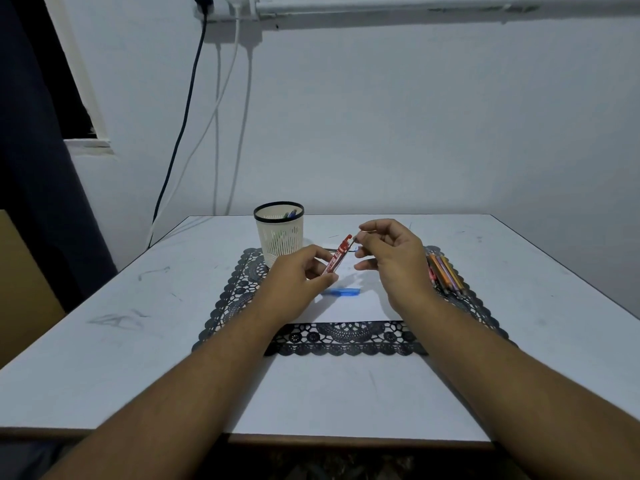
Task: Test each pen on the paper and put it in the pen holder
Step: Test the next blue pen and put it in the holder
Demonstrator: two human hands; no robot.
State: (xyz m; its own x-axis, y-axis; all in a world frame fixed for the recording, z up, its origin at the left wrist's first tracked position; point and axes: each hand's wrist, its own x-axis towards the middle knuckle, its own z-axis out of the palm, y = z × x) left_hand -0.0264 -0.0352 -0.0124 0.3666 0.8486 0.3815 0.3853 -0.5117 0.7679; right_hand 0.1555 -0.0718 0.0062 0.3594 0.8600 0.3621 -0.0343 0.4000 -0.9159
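My left hand grips a red pen by its lower end, tilted up to the right above the white paper. My right hand pinches the pen's upper tip between thumb and forefinger. A blue pen cap or pen lies on the paper below my hands. The white slotted pen holder with a black rim stands at the back left of the mat and has a few pens in it. A bundle of several pens lies on the mat to the right.
A black lace placemat lies under the paper on the white table. The wall is close behind the table, with cables hanging down at the back left. A dark curtain hangs at the left.
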